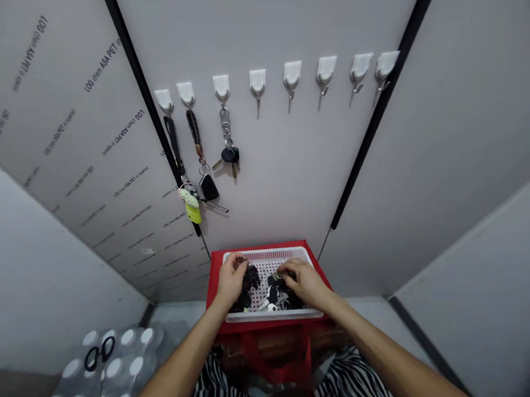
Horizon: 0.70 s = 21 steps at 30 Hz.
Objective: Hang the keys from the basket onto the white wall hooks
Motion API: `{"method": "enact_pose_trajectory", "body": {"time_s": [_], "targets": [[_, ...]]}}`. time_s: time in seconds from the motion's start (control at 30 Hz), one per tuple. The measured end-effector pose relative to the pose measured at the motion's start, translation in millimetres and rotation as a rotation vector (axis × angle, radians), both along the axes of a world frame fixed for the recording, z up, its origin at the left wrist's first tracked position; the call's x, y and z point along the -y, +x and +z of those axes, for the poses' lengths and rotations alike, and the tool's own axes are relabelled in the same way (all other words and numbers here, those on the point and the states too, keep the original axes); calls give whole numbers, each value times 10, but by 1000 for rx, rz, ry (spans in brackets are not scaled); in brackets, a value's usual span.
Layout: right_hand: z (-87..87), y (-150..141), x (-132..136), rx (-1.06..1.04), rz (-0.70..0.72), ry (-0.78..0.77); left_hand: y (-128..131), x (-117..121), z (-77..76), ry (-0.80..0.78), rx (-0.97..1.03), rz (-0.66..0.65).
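A white plastic basket (257,318) with a perforated floor sits in front of me, with several keys (273,296) and dark key holders inside. My left hand (232,278) is at the basket's left side, fingers curled beside a dark bunch (252,275); what they grip is hidden. Over the right part of the basket, my right hand (304,280) has its fingers bent and pinched on keys, partly covered by the hand. On the wall hang a lime-green key fob (193,212) on a black strap, a black car key (209,187) on a braided strap, and a black-headed key bunch (230,155) on a metal clip.
Under the basket is a red surface (214,279). A row of white adhesive hooks (292,73) runs along the grey wall panel; those at the right hold nothing. Several capped bottles (114,367) in a pack with a black handle (99,354) stand at lower left.
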State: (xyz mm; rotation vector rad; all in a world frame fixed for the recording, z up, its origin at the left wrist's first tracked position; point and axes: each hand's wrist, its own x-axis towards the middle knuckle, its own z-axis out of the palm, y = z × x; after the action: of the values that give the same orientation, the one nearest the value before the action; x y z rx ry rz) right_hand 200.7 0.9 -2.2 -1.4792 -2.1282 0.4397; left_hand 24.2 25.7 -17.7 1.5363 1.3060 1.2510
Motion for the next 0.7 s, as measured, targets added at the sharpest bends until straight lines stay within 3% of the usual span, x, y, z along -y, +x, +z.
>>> {"method": "enact_pose_trajectory", "body": {"time_s": [0.17, 0.3, 0.47, 0.6, 0.7], "targets": [[176, 180, -42, 284, -64, -19, 1, 11, 2, 15, -101, -31], [251, 257, -63, 487, -98, -31, 11, 27, 3, 29, -353, -90], [123, 201, -79, 618, -55, 30, 31, 37, -40, 32, -588, -228], [25, 143, -103, 648, 5, 82, 33, 34, -62, 28, -628, -263], [51, 129, -111, 651, 34, 104, 33, 35, -61, 28, -629, -270]]}}
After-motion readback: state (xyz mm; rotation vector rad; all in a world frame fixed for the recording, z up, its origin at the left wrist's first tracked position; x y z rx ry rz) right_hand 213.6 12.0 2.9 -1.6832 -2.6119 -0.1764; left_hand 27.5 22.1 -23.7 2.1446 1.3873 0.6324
